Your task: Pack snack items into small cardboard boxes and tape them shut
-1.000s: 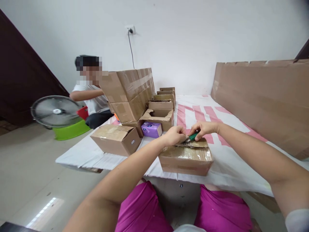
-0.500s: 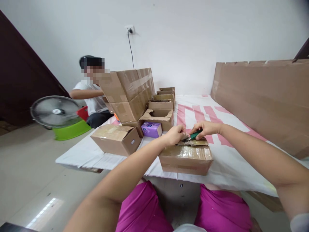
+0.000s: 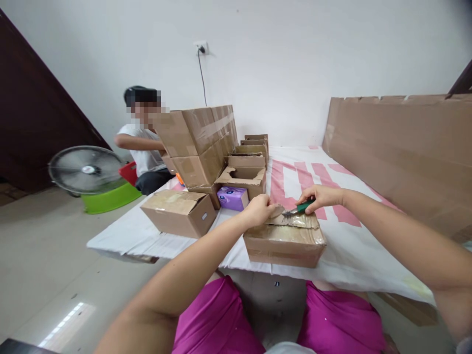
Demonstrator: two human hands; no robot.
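1. Nearest the camera were the person's own knees in magenta shorts (image 3: 221, 319), drawn up to the front edge of a low platform.
2. Just beyond them the taped box (image 3: 284, 243) sat on the white sheet (image 3: 350, 255) with pink print, close to the sheet's front edge. Its top was glossy with brown tape and ragged along the far seam.
3. The left hand (image 3: 258, 210) rested on the box's far left corner, fingers curled together on the raised flap edge.
4. The right hand (image 3: 320, 197) was clamped around the green cutter (image 3: 304, 206). The blade pointed left and met the box top at the far seam, just beside the left hand.
5. To the left stood a closed carton (image 3: 179, 212), with a small purple box (image 3: 232, 197) and a row of open cartons (image 3: 243, 176) behind it.
6. Farther back rose a stack of large cartons (image 3: 199, 140). Beside it sat another person in a white shirt (image 3: 145, 155), with a fan (image 3: 86, 169) over a green basin (image 3: 110, 197).
7. A long cardboard sheet (image 3: 398, 147) leaned along the right, and a wall socket (image 3: 202, 47) sat high on the far wall.
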